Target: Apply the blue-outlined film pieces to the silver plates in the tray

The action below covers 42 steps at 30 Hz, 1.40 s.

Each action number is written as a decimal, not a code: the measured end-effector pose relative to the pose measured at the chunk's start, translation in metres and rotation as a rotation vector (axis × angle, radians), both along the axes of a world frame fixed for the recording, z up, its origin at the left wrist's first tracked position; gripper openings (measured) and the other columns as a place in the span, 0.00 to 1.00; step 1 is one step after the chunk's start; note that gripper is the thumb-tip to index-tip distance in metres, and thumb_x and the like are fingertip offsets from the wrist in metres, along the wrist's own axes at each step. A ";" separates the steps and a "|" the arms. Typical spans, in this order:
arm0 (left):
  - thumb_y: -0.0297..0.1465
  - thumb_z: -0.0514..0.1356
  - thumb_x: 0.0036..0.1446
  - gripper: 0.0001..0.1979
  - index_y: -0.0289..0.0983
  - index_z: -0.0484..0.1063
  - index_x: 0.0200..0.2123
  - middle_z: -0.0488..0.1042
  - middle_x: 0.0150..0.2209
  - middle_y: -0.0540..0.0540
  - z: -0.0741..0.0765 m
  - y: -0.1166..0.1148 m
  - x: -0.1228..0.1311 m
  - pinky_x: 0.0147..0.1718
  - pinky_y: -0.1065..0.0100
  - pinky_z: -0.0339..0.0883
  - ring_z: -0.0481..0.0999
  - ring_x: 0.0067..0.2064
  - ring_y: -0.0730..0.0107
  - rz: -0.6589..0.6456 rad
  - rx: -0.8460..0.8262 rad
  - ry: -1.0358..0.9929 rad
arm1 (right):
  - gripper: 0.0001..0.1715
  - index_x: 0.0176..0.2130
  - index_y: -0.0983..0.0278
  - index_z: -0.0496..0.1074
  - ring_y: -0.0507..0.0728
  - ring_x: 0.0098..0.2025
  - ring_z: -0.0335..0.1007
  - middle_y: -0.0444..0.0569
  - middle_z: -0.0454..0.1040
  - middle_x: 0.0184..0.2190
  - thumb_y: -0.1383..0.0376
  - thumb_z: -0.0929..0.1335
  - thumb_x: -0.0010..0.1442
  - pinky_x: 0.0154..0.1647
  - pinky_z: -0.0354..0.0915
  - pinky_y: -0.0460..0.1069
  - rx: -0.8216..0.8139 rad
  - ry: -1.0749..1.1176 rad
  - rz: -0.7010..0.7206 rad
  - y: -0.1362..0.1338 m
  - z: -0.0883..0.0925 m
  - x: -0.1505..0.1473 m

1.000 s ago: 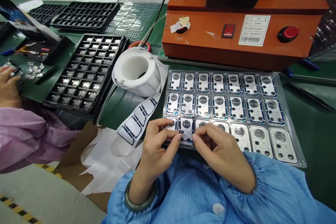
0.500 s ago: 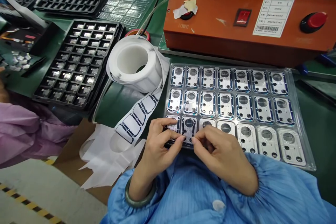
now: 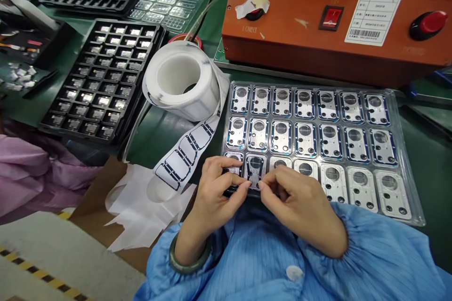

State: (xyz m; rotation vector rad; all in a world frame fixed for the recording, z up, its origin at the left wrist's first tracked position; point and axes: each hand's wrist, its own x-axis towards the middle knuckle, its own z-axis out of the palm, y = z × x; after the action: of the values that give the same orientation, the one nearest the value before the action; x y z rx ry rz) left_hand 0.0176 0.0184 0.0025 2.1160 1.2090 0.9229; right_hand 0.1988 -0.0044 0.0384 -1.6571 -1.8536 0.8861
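My left hand and my right hand meet at the near end of a silvery metal plate in the bottom row of a clear plastic tray. Thumb and forefinger of each hand are pinched at the lower corners of a thin dark adhesive frame lying over that plate. Its sides bow inward, away from the plate's edges. Fingers hide part of its lower end. Plates in the two upper rows carry dark blue frames along their edges, while several bottom-row plates to the right are bare.
Left of the tray stands a roll of white backing, its strip of adhesive frames hanging over a cardboard box with waste paper. Behind sits an orange machine. A black parts tray and a co-worker's pink sleeve are at left.
The camera view has shifted slightly. Both hands stay pinched at the same plate, and the dark frame's bowed sides have moved a little over it.
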 end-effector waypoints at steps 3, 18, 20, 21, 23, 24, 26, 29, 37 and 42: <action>0.25 0.63 0.51 0.04 0.40 0.73 0.29 0.72 0.41 0.45 0.000 0.000 0.000 0.44 0.57 0.64 0.68 0.45 0.60 -0.004 -0.002 -0.006 | 0.10 0.26 0.63 0.68 0.50 0.23 0.64 0.43 0.68 0.22 0.67 0.64 0.59 0.24 0.57 0.46 0.005 -0.002 -0.003 0.000 -0.001 -0.001; 0.24 0.63 0.52 0.04 0.39 0.72 0.29 0.72 0.39 0.46 -0.001 0.001 0.001 0.43 0.57 0.64 0.69 0.43 0.62 -0.015 0.056 0.004 | 0.10 0.26 0.64 0.69 0.50 0.24 0.64 0.42 0.68 0.22 0.67 0.64 0.59 0.24 0.56 0.45 0.026 -0.015 -0.010 -0.002 -0.003 0.000; 0.24 0.63 0.52 0.04 0.38 0.72 0.29 0.73 0.39 0.46 0.000 0.001 0.002 0.43 0.57 0.64 0.69 0.43 0.62 -0.012 0.066 0.012 | 0.10 0.26 0.64 0.69 0.50 0.24 0.63 0.42 0.67 0.22 0.67 0.64 0.59 0.24 0.56 0.45 0.033 -0.015 -0.011 -0.003 -0.003 0.000; 0.24 0.63 0.52 0.04 0.38 0.72 0.29 0.73 0.38 0.46 0.000 0.001 0.002 0.43 0.57 0.64 0.69 0.43 0.62 -0.011 0.071 0.015 | 0.10 0.26 0.65 0.69 0.50 0.24 0.63 0.42 0.67 0.22 0.67 0.64 0.59 0.24 0.56 0.45 0.034 -0.020 -0.008 -0.003 -0.002 0.000; 0.24 0.63 0.52 0.04 0.38 0.72 0.30 0.73 0.38 0.45 0.000 0.001 0.003 0.43 0.57 0.64 0.69 0.43 0.62 -0.012 0.079 0.017 | 0.10 0.27 0.65 0.70 0.50 0.24 0.63 0.42 0.68 0.23 0.68 0.64 0.60 0.24 0.56 0.46 0.036 -0.043 0.007 -0.003 -0.001 -0.001; 0.24 0.63 0.52 0.04 0.38 0.72 0.30 0.73 0.38 0.45 -0.001 0.001 0.003 0.43 0.57 0.64 0.69 0.43 0.62 -0.012 0.082 0.015 | 0.10 0.28 0.65 0.70 0.50 0.24 0.63 0.43 0.68 0.23 0.68 0.64 0.60 0.24 0.56 0.46 0.040 -0.057 0.019 -0.003 0.000 -0.001; 0.24 0.63 0.52 0.04 0.38 0.72 0.30 0.73 0.38 0.46 -0.001 0.001 0.004 0.43 0.57 0.64 0.69 0.43 0.62 -0.012 0.084 0.011 | 0.11 0.29 0.65 0.70 0.51 0.24 0.64 0.43 0.69 0.24 0.67 0.63 0.61 0.25 0.56 0.46 0.057 -0.093 0.050 -0.003 0.002 0.000; 0.24 0.63 0.52 0.04 0.38 0.72 0.29 0.73 0.38 0.46 -0.001 0.001 0.004 0.43 0.57 0.64 0.69 0.43 0.63 -0.008 0.092 0.009 | 0.11 0.30 0.65 0.71 0.51 0.24 0.65 0.44 0.69 0.25 0.67 0.63 0.63 0.26 0.56 0.47 0.092 -0.150 0.090 -0.003 0.003 0.003; 0.24 0.63 0.52 0.04 0.38 0.72 0.30 0.73 0.38 0.46 -0.003 0.000 0.003 0.43 0.57 0.64 0.69 0.43 0.63 -0.005 0.103 0.020 | 0.09 0.31 0.65 0.71 0.51 0.24 0.65 0.43 0.70 0.25 0.67 0.64 0.62 0.24 0.54 0.47 0.090 -0.189 0.108 -0.003 -0.001 0.010; 0.24 0.63 0.53 0.04 0.38 0.71 0.30 0.73 0.38 0.46 -0.003 -0.001 0.003 0.43 0.57 0.64 0.69 0.43 0.63 -0.009 0.117 0.029 | 0.10 0.30 0.66 0.71 0.50 0.22 0.63 0.43 0.68 0.24 0.67 0.63 0.62 0.23 0.53 0.47 0.142 -0.197 0.113 -0.004 -0.003 0.009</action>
State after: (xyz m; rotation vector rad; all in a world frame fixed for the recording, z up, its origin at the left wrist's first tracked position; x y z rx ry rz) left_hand 0.0206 0.0175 -0.0007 2.2315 1.1846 0.9847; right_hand 0.2082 -0.0083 0.0354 -1.6134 -2.1083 0.6369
